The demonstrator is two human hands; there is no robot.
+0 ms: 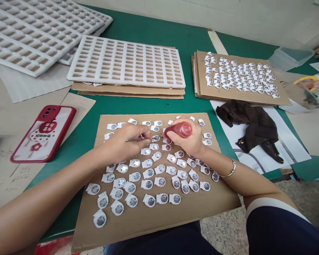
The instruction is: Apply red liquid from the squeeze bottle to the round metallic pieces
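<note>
A sheet of brown cardboard (127, 226) lies before me, dotted with many small white tabs, each carrying a round silvery metal disc (149, 173). My left hand (126, 141) is closed around slim metal tweezers (135, 140), whose tip is beside a disc (155, 138) near the sheet's upper middle. In my right hand (190, 140) is a soft red squeeze bottle (183, 129), tilted with its narrow end toward the same spot. That end is partly hidden by my fingers. Several tabs beneath both hands are covered.
Behind the sheet, a white slotted tray (127, 63) rests on stacked cardboard; more white trays (42, 32) lie at upper left. Another cardboard stack (239, 94) holds similar tabs. A red-cased phone (44, 134) is at left, dark brown cloth (251, 124) at right, and a clear plastic box (291, 58) behind.
</note>
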